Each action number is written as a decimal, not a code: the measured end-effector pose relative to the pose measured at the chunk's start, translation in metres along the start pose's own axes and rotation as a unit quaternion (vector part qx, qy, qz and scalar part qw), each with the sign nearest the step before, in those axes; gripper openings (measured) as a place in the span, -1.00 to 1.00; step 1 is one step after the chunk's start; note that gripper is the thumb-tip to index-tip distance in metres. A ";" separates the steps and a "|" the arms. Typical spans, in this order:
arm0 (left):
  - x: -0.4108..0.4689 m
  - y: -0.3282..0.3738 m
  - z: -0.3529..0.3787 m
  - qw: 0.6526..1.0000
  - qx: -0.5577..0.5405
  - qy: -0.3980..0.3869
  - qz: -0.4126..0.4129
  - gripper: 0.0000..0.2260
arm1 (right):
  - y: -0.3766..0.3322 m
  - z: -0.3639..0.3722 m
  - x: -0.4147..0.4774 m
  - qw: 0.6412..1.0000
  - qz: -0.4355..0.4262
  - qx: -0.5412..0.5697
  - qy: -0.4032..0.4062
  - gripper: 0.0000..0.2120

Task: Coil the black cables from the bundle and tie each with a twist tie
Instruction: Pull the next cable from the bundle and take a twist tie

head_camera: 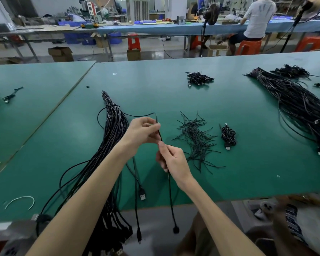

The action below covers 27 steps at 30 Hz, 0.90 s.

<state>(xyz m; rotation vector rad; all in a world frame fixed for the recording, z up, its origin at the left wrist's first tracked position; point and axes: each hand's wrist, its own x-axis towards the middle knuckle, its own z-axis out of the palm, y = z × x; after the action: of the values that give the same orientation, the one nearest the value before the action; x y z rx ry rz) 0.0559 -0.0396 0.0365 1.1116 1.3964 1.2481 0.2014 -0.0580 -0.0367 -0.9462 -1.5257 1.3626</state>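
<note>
Left hand (142, 132) and right hand (172, 159), grips closed, are pinching one black cable (170, 193) at frame centre, between the bundle (115, 126) and twist ties (196, 139) on the tabletop (174, 93).

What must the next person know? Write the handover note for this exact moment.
Left hand and right hand both pinch one cable, not yet coiled; its end hangs past the table edge.
Bundle lies left of the hands, twist ties right.
Done: one tied coil beside the ties; apparently a heap of coils farther back.
Left: coil and tie this cable, then the rest of the bundle.
</note>
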 end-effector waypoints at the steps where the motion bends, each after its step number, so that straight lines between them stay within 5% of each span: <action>1: 0.005 0.000 0.000 0.998 -0.032 0.047 0.005 -0.87 | 0.000 -0.001 0.000 1.000 0.002 -0.001 -0.002 -0.52; 5: 0.026 -0.002 -0.014 0.954 -0.203 0.218 0.024 -0.91 | -0.001 0.000 -0.001 1.000 0.002 -0.008 -0.014 -0.54; 7: 0.030 -0.008 -0.024 0.955 -0.206 0.215 0.013 -0.90 | -0.002 0.001 -0.002 1.000 -0.003 -0.008 -0.013 -0.52; 11: 0.019 -0.028 -0.029 0.997 -0.043 0.042 -0.053 -0.77 | 0.002 -0.003 0.001 0.998 0.008 0.031 0.057 -0.54; 14: 0.005 -0.037 -0.027 0.989 0.054 -0.118 -0.070 -0.74 | 0.007 -0.007 0.002 0.993 0.013 0.079 0.087 -0.58; 20: -0.017 -0.033 -0.031 0.854 0.145 -0.487 -0.111 -0.63 | 0.009 -0.008 0.005 0.991 0.007 0.097 0.095 -0.60; 23: -0.019 -0.031 -0.033 0.817 0.156 -0.549 -0.087 -0.80 | 0.009 -0.009 0.005 0.989 0.006 0.113 0.090 -0.60; 27: -0.016 -0.039 -0.038 0.832 0.127 -0.538 -0.051 -0.86 | 0.010 -0.009 0.006 0.990 0.006 0.108 0.091 -0.62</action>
<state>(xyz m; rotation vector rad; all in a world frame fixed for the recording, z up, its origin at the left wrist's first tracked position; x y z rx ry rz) 0.0191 -0.0640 0.0005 1.5382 0.7027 0.1886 0.2081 -0.0483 -0.0453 -0.9178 -1.2108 1.3781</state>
